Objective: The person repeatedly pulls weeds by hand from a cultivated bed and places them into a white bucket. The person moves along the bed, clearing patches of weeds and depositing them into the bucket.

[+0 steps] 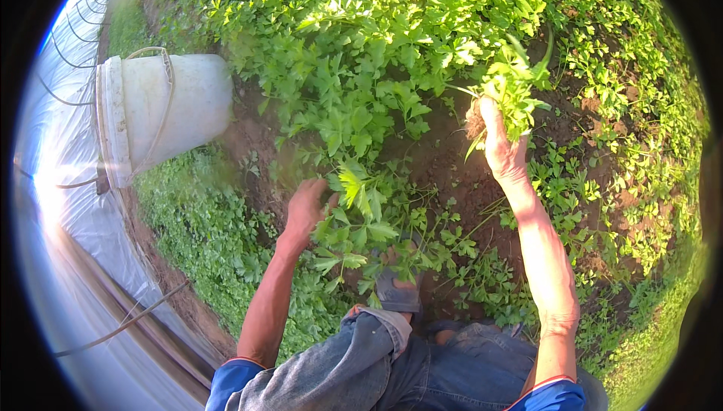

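Observation:
My right hand [502, 140] is closed around a clump of green leafy plants [511, 92], with soil-covered roots [475, 121] sticking out on its left side. Lower and to the left, my left hand [309, 205] touches or holds leafy stems [361, 213] that look like celery or parsley. Its fingertips are partly hidden by the leaves, so its grip is unclear. Dense plants of the same kind [361, 72] grow in front of me, with brown soil [457, 168] showing between them and my right hand.
A dirty white plastic bucket [181, 103] with a handle lies at the left, its base towards the plants. Plastic sheeting [85, 196] on curved rods runs along the left edge. My sandaled foot [399, 289] stands among low plants, and sparser plants [621, 185] grow at the right.

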